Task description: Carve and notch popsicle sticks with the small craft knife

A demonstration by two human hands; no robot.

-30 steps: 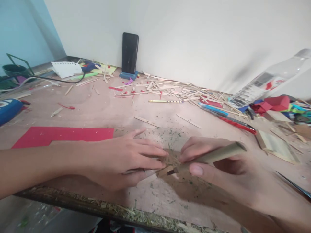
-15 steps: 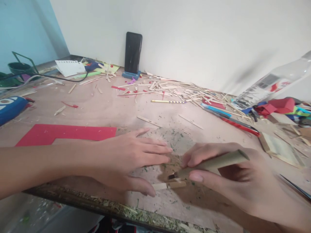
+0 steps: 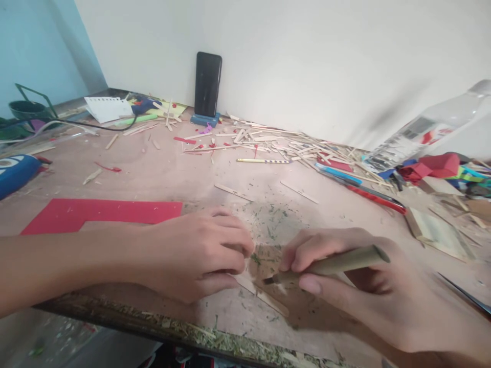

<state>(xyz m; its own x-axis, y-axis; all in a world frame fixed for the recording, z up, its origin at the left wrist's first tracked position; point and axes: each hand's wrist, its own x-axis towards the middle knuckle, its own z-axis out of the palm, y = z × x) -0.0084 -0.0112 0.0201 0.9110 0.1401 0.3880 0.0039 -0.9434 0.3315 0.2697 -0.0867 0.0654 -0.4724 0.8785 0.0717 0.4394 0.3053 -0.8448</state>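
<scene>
My left hand rests low over the table, its fingers curled and its thumb against the end of a thin wooden craft stick. From under the thumb the stick slants toward the table's front edge. My right hand is closed around a tool with an olive-brown round handle and a short dark tip. That tip points left, just above the table and a little behind the stick; whether it touches anything I cannot tell. Beyond my left forearm lies a red L-shaped sheet.
Loose craft sticks pile along the wall, near a phone on a blue stand. On the right are a leaning plastic bottle, a red-and-black cutter and a wood block. Green shavings dot the table; debris lines its front edge.
My left hand has gone from flat, spread fingers to a curled grip. The stick has turned so its free end swings nearer the front edge. My right hand has barely moved.
</scene>
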